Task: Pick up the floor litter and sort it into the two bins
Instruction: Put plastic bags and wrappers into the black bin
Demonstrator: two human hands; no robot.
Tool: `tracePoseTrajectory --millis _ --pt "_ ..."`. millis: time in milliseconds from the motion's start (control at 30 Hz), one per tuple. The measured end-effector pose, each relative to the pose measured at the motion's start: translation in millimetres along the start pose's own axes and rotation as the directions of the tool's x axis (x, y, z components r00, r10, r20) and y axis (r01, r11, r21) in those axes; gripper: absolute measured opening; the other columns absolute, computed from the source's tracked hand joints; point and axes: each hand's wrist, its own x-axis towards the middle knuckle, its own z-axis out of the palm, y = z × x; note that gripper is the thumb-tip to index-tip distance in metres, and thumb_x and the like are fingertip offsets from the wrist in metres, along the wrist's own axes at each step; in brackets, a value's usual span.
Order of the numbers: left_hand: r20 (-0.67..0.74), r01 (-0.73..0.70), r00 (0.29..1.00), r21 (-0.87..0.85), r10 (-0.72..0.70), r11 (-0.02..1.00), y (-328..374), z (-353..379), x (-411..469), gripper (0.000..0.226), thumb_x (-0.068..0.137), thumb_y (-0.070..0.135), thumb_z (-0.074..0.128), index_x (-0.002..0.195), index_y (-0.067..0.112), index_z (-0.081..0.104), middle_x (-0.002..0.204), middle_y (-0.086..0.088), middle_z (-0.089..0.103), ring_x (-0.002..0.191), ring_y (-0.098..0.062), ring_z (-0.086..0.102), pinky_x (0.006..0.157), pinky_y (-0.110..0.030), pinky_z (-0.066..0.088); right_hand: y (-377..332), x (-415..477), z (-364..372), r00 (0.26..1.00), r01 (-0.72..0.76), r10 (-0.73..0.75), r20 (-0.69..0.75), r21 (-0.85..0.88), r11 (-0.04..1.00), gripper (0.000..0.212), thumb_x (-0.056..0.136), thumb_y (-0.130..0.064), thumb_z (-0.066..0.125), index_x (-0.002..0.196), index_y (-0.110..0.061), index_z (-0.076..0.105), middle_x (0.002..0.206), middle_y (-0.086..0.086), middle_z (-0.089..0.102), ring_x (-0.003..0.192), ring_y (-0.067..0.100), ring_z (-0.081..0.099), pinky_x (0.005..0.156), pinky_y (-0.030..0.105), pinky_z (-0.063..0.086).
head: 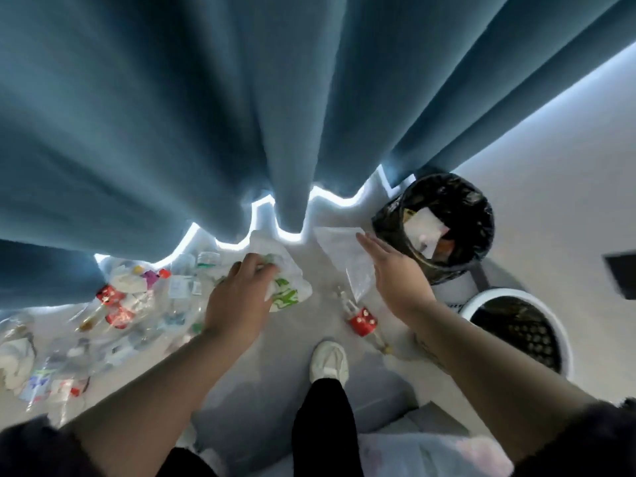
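Observation:
My left hand [241, 297] grips a crumpled white wrapper with green print [287, 292] above the floor. My right hand [392, 270] is flat with straight fingers and holds nothing, hovering over a clear plastic bag [347, 256] just left of the black-lined bin [389, 218], which holds paper scraps. A second bin with a white rim [564, 335] and dark mesh inside stands at the right. A bottle with a red label [363, 325] lies on the floor below my right hand. Several bottles and wrappers [120, 304] lie scattered at the left.
A blue curtain [241, 115] hangs across the back, its hem just above the litter. My white shoe [328, 361] stands between my arms. A white wall runs behind the bins at the right.

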Motion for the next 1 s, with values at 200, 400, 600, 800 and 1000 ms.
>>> tracePoseTrajectory --millis 200,400,600,800,1000 --pt "-0.004 -0.196 0.981 0.005 0.196 0.981 142.9 11.6 83.5 0.048 0.086 0.021 0.063 0.132 0.024 0.051 0.131 0.002 0.043 0.115 -0.021 0.049 0.080 -0.038 0.052 139.0 -5.0 -58.7 0.963 -0.225 0.229 -0.143 0.045 0.973 0.073 0.090 0.008 0.041 0.151 -0.032 0.029 0.160 -0.011 0.019 0.114 0.028 0.060 0.078 0.034 0.050" --pt "0.050 -0.320 0.947 0.064 0.317 0.945 211.8 30.0 147.9 0.046 0.085 0.020 0.064 0.128 0.025 0.052 0.129 0.001 0.042 0.115 -0.020 0.048 0.076 -0.036 0.051 221.1 10.5 -73.9 0.920 -0.276 0.288 -0.265 0.084 0.958 0.057 0.091 0.002 0.044 0.143 -0.023 0.041 0.158 -0.003 0.027 0.114 0.034 0.056 0.076 0.035 0.047" --pt "0.080 -0.392 0.919 0.115 0.385 0.913 221.7 36.3 194.5 0.044 0.082 0.016 0.069 0.124 0.022 0.056 0.128 0.000 0.045 0.114 -0.022 0.049 0.075 -0.039 0.050 255.4 49.6 -63.9 0.907 -0.280 0.327 -0.266 0.200 0.939 0.053 0.098 -0.010 0.043 0.148 -0.027 0.035 0.161 -0.003 0.017 0.143 0.024 0.027 0.094 0.029 0.038" --pt "0.046 -0.418 0.909 0.141 0.415 0.898 215.5 50.0 230.7 0.044 0.079 0.014 0.071 0.121 0.021 0.060 0.126 -0.001 0.048 0.113 -0.024 0.051 0.073 -0.037 0.049 260.4 91.0 -1.5 0.926 -0.364 0.370 -0.080 0.084 0.928 0.062 0.096 -0.003 0.039 0.151 -0.026 0.023 0.163 0.005 0.003 0.147 0.035 0.007 0.104 0.044 0.036" --pt "0.045 -0.419 0.908 0.137 0.417 0.898 195.8 71.5 242.7 0.045 0.075 0.012 0.075 0.118 0.019 0.063 0.123 -0.003 0.053 0.109 -0.025 0.056 0.070 -0.038 0.053 270.9 118.2 44.4 0.867 -0.443 0.379 0.324 0.151 0.884 0.057 0.102 -0.039 0.034 0.154 -0.031 0.013 0.163 0.006 -0.003 0.148 0.032 -0.006 0.118 0.053 0.014"
